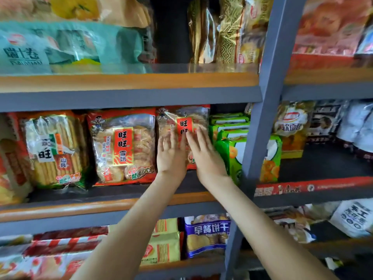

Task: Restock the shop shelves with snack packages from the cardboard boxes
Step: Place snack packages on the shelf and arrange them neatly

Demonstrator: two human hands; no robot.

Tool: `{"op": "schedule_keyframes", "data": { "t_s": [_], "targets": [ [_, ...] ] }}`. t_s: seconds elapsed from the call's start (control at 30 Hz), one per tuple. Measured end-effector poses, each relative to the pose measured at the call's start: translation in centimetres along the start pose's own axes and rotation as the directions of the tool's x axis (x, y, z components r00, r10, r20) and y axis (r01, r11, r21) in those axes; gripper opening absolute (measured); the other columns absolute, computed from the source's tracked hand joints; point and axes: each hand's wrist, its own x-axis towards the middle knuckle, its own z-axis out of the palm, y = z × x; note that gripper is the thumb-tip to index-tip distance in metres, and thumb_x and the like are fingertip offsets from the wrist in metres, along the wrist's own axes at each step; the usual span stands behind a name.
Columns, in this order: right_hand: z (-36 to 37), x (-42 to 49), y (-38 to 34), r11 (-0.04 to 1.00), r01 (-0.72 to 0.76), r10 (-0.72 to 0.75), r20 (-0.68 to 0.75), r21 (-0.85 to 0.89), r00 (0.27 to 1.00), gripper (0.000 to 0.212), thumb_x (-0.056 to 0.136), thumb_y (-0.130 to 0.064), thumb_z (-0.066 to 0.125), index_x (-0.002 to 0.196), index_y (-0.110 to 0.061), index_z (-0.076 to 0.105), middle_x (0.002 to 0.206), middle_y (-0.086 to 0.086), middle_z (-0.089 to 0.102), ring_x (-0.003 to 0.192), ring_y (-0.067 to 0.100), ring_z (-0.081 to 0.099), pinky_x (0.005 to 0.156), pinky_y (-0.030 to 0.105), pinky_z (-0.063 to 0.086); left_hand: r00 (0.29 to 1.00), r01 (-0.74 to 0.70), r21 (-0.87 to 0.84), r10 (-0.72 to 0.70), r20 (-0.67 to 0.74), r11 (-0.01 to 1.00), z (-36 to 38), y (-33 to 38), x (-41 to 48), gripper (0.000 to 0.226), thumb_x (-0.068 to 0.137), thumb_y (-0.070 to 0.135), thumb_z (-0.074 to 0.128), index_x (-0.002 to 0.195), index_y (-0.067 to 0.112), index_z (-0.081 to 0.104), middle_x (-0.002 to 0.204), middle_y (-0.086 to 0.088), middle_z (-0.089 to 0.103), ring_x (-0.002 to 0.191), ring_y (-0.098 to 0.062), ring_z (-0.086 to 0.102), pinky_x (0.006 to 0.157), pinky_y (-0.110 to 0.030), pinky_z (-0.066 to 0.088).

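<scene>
Both hands flat, fingers straight: left hand [171, 153] and right hand [205, 153] press the rice cracker bag [182, 120] upright on the middle shelf [113, 205].

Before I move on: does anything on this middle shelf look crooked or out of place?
Only the front green pack, right of the rice-cracker bag being pressed: it stands tilted, partly behind the grey post, while the green packs stacked behind it lie flat.
</scene>
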Motion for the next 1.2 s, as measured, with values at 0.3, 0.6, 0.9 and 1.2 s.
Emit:
{"op": "schedule_keyframes", "data": {
  "t_s": [0.3,0.6,0.9,1.2],
  "targets": [
    [-1.2,-4.1,0.9,0.969,0.188,-0.182,-0.051,0.161,0.982,0.09,0.082,0.005,0.063,0.153,-0.014,0.01,0.161,0.007,0.004,0.147,0.025,0.013,0.112,0.036,0.03,0.993,0.101,-0.125,-0.108,-0.045,0.987,-2.1,2.9,-5.3,0.074,0.095,0.031,0.045,0.153,0.014,0.003,0.16,-0.015,0.001,0.148,-0.03,0.001,0.12,-0.045,0.003],
    [-2.5,-8.7,2.1,0.798,0.333,-0.327,-0.103,0.502,0.939,0.077,0.081,0.008,0.056,0.148,-0.017,0.029,0.146,0.003,0.039,0.135,0.017,0.033,0.107,0.027,0.032,0.929,0.227,-0.587,-0.353,-0.107,0.777,-3.1,6.3,-10.6,0.037,0.092,0.011,0.045,0.127,0.003,0.051,0.117,-0.013,0.058,0.104,-0.032,0.057,0.072,-0.03,0.037],
    [-4.1,-13.7,12.9,0.821,0.26,-0.072,-0.36,0.508,0.93,0.044,0.083,0.003,0.055,0.124,-0.009,0.056,0.119,0.003,0.06,0.111,0.014,0.056,0.093,0.027,0.047,0.879,-0.313,-0.541,0.022,-0.476,0.781,-3.3,15.6,-10.4,0.032,0.084,0.022,0.04,0.096,0.009,0.066,0.073,-0.003,0.062,0.058,-0.024,0.06,0.044,-0.024,0.042],
    [-5.0,-13.4,19.9,0.878,-0.173,0.292,-0.214,0.446,0.932,0.05,0.092,-0.006,0.056,0.139,-0.014,0.042,0.13,0.006,0.05,0.122,0.017,0.047,0.101,0.037,0.044,0.967,-0.238,-0.456,0.168,-0.189,0.858,-2.3,23.7,-5.9,0.072,0.09,0.01,0.049,0.15,-0.002,0.01,0.157,-0.022,0.008,0.146,-0.039,0.006,0.118,-0.044,0.01]
  ]
}}
